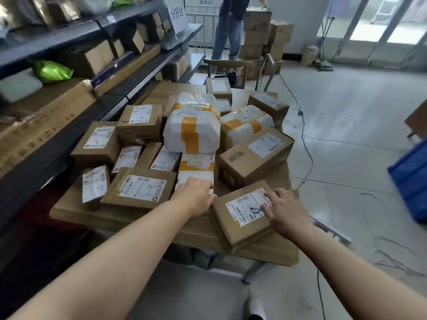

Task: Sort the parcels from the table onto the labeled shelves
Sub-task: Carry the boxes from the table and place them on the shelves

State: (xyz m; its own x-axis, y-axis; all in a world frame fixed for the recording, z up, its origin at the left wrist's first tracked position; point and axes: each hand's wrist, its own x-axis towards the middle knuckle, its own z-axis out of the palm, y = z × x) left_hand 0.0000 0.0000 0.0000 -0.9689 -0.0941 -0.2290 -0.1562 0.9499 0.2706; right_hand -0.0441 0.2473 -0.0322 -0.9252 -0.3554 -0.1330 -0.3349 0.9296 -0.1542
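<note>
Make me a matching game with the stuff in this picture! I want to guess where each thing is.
Things:
1. green bag
2. blue crate
3. box marked 1-8
4. white parcel with yellow tape

Places:
a. far right edge of the picture
b. on top of the pile in the middle
c. up in the shelf at the left
d. on the table, just left of the left hand

Pairs: 1-c, 2-a, 3-d, 4-b
</note>
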